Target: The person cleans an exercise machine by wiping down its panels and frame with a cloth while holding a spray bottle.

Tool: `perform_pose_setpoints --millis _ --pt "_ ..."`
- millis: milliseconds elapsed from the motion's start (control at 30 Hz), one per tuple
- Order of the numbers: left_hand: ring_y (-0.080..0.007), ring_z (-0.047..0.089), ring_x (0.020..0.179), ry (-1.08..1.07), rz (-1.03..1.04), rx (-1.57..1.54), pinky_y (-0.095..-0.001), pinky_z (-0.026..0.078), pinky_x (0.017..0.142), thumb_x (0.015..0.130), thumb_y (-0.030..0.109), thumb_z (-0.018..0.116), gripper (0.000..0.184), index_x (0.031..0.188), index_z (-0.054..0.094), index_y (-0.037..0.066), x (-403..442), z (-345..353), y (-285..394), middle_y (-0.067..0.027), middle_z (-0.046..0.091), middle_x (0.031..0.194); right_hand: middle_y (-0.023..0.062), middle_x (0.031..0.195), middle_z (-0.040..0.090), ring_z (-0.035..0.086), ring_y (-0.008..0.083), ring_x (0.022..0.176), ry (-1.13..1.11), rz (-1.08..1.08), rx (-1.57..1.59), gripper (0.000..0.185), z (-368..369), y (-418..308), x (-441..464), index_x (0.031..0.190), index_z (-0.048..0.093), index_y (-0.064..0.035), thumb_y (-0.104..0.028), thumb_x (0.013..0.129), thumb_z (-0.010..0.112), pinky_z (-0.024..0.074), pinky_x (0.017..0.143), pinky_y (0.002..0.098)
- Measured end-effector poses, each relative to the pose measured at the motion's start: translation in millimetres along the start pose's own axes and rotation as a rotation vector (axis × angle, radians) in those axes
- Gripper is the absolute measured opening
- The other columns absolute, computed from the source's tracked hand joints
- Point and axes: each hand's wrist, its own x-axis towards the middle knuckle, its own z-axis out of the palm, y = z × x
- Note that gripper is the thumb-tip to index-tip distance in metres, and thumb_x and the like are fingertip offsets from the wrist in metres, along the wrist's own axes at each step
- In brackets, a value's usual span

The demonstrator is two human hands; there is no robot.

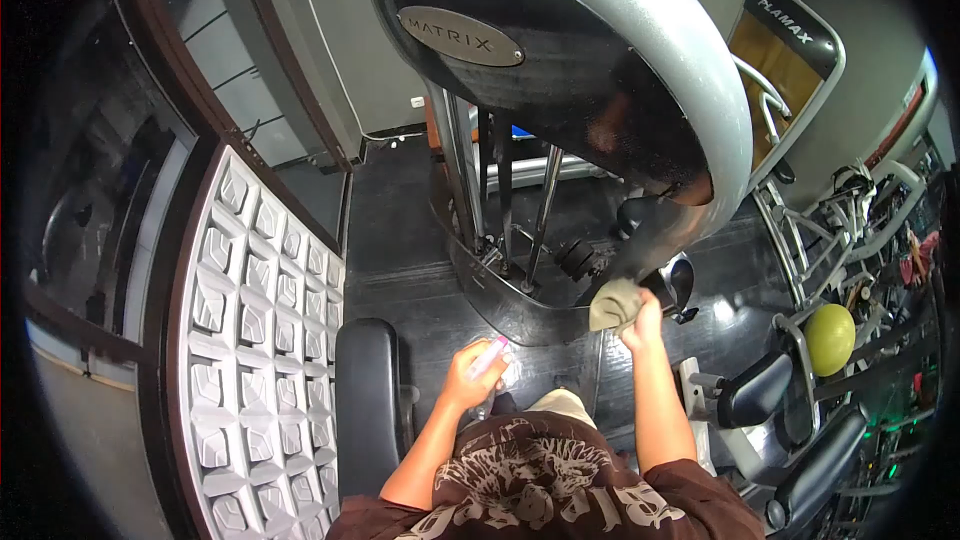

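My left hand (470,378) is closed around a small clear bottle (488,356) with a pink top, held low in front of my body; my fingers cover part of it. Farther forward on the right, my right hand (648,322) grips a folded beige cloth (613,304). The cloth is by the lower end of the silver frame of the Matrix exercise machine (690,60); whether it touches the frame I cannot tell. The machine's large black cover (560,90) rises ahead of me, above metal rods and a dark base.
A black padded bench (368,405) stands close on my left, beside a white patterned panel (260,340). To the right are black machine pads (757,388), a yellow-green ball (829,339) and a Plamax machine (790,40). Dark flooring (390,230) runs beneath.
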Motion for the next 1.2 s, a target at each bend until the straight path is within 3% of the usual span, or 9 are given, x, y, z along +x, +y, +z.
perform_pose_setpoints --millis 167,300,533,567,633,733,867,1100,1200 --pt "-0.0105 0.061 0.056 0.005 0.006 0.026 -0.0258 0.047 0.051 0.091 0.006 0.067 0.012 0.083 0.061 -0.001 1 1 -3 -0.0029 0.056 0.075 0.0183 0.109 0.068 0.068 0.0343 0.099 -0.043 0.076 -0.003 0.043 -47 7 62 0.118 0.059 0.0027 -0.024 0.100 0.031 0.0575 0.087 0.0495" --pt "-0.0108 0.061 0.056 -0.011 -0.005 0.001 -0.0260 0.047 0.051 0.092 0.006 0.067 0.013 0.082 0.061 -0.001 0 1 1 -0.0032 0.056 0.076 0.0180 0.106 0.068 0.069 0.0332 0.095 -0.113 0.033 -0.046 0.036 -15 -27 40 0.115 0.059 0.0033 -0.022 0.101 0.036 0.0580 0.085 0.0455" --pt "-0.0102 0.061 0.056 0.015 -0.029 0.014 -0.0262 0.048 0.051 0.091 0.005 0.067 0.013 0.082 0.060 -0.001 0 0 -7 -0.0025 0.056 0.074 0.0132 0.110 0.068 0.067 0.0260 0.103 -0.056 -0.413 -0.188 0.027 44 -24 -15 0.115 0.060 0.0006 -0.018 0.099 0.050 0.0526 0.094 0.0371" --pt "-0.0101 0.061 0.056 0.018 -0.036 0.002 -0.0262 0.048 0.052 0.091 0.005 0.067 0.013 0.082 0.060 -0.001 0 1 -5 -0.0025 0.056 0.074 0.0134 0.110 0.068 0.067 0.0271 0.103 -0.161 -0.359 -0.218 0.027 33 -17 -13 0.115 0.060 0.0005 -0.018 0.098 0.049 0.0540 0.093 0.0397" --pt "-0.0102 0.060 0.056 0.003 -0.036 -0.003 -0.0261 0.048 0.052 0.091 0.005 0.067 0.012 0.083 0.061 -0.001 1 3 -2 -0.0025 0.056 0.074 0.0140 0.106 0.069 0.069 0.0302 0.092 0.019 -0.081 -0.137 0.034 14 8 2 0.118 0.060 -0.0002 -0.024 0.099 0.047 0.0583 0.082 0.0453" --pt "-0.0104 0.061 0.056 -0.004 -0.015 0.015 -0.0260 0.048 0.052 0.091 0.005 0.066 0.012 0.082 0.061 -0.001 1 2 -6 -0.0026 0.056 0.074 0.0177 0.107 0.069 0.069 0.0344 0.092 -0.017 0.204 -0.050 0.039 -38 30 48 0.117 0.060 0.0004 -0.025 0.099 0.038 0.0585 0.081 0.0490" --pt "-0.0108 0.061 0.056 -0.023 0.012 0.051 -0.0261 0.048 0.052 0.092 0.005 0.066 0.013 0.082 0.061 -0.001 2 2 -9 -0.0031 0.056 0.075 0.0199 0.113 0.067 0.067 0.0365 0.101 -0.179 0.145 0.151 0.041 -34 -4 67 0.118 0.059 0.0023 -0.024 0.100 0.032 0.0556 0.089 0.0534" --pt "-0.0109 0.061 0.056 0.028 -0.017 -0.027 -0.0261 0.047 0.052 0.092 0.005 0.066 0.012 0.083 0.061 -0.001 -6 1 -1 -0.0034 0.056 0.077 0.0181 0.110 0.069 0.069 0.0347 0.098 -0.250 -0.056 0.147 0.042 61 -42 -24 0.118 0.060 -0.0001 -0.029 0.100 0.036 0.0572 0.088 0.0476" --pt "-0.0108 0.061 0.056 0.035 -0.028 -0.008 -0.0256 0.047 0.051 0.092 0.005 0.067 0.012 0.083 0.062 -0.001 -5 -3 -9 -0.0034 0.057 0.077 0.0168 0.111 0.069 0.069 0.0354 0.098 -0.025 -0.059 0.012 0.041 49 -10 -22 0.121 0.058 -0.0016 -0.030 0.100 0.037 0.0574 0.086 0.0494"
